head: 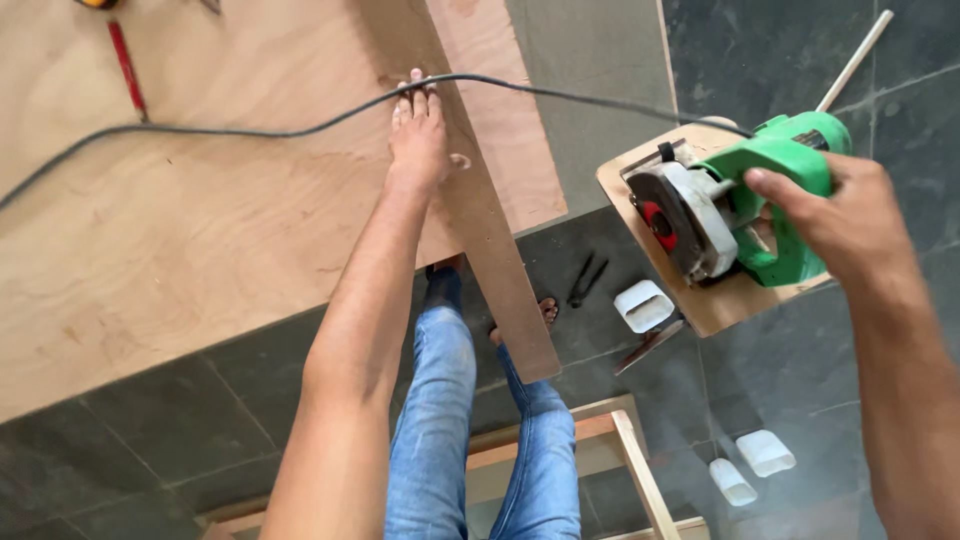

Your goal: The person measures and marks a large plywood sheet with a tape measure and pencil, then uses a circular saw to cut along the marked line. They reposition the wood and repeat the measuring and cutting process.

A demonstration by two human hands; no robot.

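Observation:
My left hand (pixel 419 135) lies flat, fingers together, on a narrow plywood strip (pixel 480 200) that rests across a large plywood sheet (pixel 180 220). A black power cord (pixel 250 130) runs over the sheet and passes at my fingertips. My right hand (pixel 850 215) grips the handle of a green circular saw (pixel 745 200), with its grey blade guard and red hub facing left. The saw sits over a small plywood offcut (pixel 715 305) at the right.
My legs in blue jeans (pixel 445 400) stand on the dark stone-tile floor (pixel 150 430). A wooden stool frame (pixel 620 450) is below. White rectangular pieces (pixel 642 305) (pixel 765 452), black pliers (pixel 585 280), a red pencil (pixel 127 68) and a wooden stick (pixel 855 60) lie around.

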